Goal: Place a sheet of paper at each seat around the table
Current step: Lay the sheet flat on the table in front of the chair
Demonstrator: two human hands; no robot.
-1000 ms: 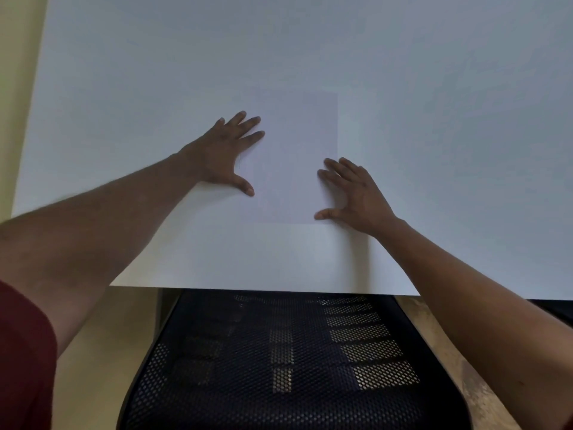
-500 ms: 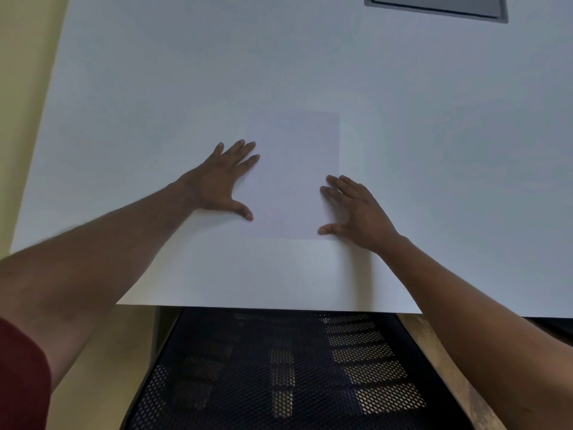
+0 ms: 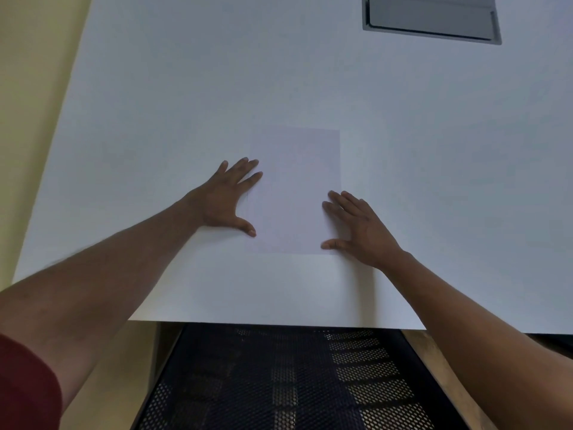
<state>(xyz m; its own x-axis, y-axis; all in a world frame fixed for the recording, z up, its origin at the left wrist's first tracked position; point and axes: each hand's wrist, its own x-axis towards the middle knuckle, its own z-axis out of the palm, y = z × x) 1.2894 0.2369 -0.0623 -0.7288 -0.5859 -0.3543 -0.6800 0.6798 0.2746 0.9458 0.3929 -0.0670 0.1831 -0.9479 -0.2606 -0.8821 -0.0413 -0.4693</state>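
Observation:
A white sheet of paper (image 3: 294, 187) lies flat on the white table (image 3: 186, 88), near its front edge and above a black mesh chair (image 3: 288, 383). My left hand (image 3: 228, 198) rests flat with spread fingers on the sheet's left edge. On the sheet's right edge, near the lower corner, my right hand (image 3: 361, 228) rests flat too, thumb out along the bottom. Both hands' fingers are straight.
A grey recessed cable hatch (image 3: 431, 18) sits in the tabletop at the far right. The table's left edge runs along a pale yellow floor (image 3: 28, 103). Wooden flooring (image 3: 434, 361) shows to the right of the chair.
The view has tilted up, so the paper and hands sit lower in frame and the grey hatch has come into sight. Both hands stay flat on the sheet's edges.

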